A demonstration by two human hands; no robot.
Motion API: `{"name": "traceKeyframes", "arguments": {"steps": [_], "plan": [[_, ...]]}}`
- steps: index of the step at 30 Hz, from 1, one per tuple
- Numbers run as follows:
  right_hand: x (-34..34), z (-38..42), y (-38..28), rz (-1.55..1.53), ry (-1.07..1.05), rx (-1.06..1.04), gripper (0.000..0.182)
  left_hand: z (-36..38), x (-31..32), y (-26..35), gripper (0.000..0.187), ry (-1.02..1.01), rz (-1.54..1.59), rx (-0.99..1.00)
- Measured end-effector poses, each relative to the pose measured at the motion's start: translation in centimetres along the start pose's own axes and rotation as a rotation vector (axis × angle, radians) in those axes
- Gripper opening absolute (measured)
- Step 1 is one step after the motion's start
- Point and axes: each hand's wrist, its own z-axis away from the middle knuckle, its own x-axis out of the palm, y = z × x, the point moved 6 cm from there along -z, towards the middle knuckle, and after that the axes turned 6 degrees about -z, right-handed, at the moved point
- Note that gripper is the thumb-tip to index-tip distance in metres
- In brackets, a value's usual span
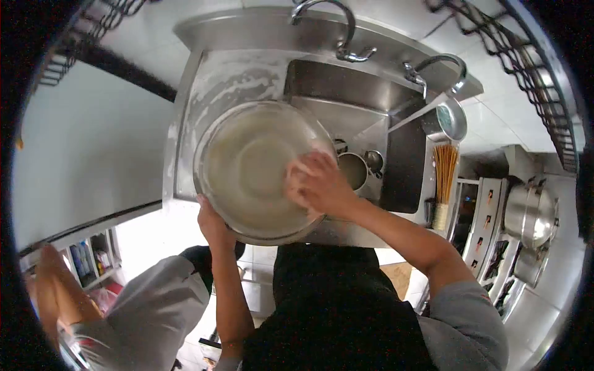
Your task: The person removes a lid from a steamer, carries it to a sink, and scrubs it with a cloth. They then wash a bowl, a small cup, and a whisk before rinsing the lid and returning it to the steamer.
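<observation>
A large round metal bowl (232,179), wet and cloudy inside, rests tilted on the sink's left drainboard near the front edge. My left hand (213,219) grips its lower left rim, thumb up at the edge. Inside the bowl, against the right wall, is my right hand (318,182), blurred by motion. Its fingers look curled around something pale pinkish that I cannot make out. White suds (238,83) streak the drainboard behind the bowl.
Right of the bowl, the sink basin (349,117) holds a metal pot (352,170) and a small ladle-like piece (374,161). Two faucets (352,57) stand behind. A bamboo brush (443,179) and a metal pan (455,120) lie right. Another person (154,309) is at left.
</observation>
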Motion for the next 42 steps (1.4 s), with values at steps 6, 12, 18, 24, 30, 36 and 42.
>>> {"name": "traceKeyframes", "arguments": {"steps": [6,12,18,24,30,36,42], "plan": [[3.6,3.8,-3.9,-0.416,0.351,0.125,0.037,4.0,2.6,-1.7,0.064,-0.088,-0.162,0.08],[3.0,3.1,-3.9,-0.515,0.284,0.165,0.041,5.5,3.4,-6.6,0.045,-0.152,-0.182,0.025],[1.9,6.8,2.5,-0.082,0.146,0.339,0.054,6.0,3.4,-6.7,0.034,-0.064,-0.141,0.007],[6.0,-3.5,-4.4,-0.335,0.263,0.117,0.05,4.4,1.8,-8.1,0.039,-0.098,0.051,0.061],[5.6,-9.4,3.0,0.09,0.319,0.282,0.054,4.3,-1.7,-8.7,0.047,-0.006,-0.115,0.059],[6.5,-14.6,0.1,-0.241,0.05,-0.026,0.044,3.1,-2.3,-9.1,0.053,-0.022,-0.143,-0.079],[9.7,-15.2,-2.5,-0.229,0.193,-0.044,0.03,2.0,-2.5,-9.7,0.039,0.013,-0.132,-0.078]]}}
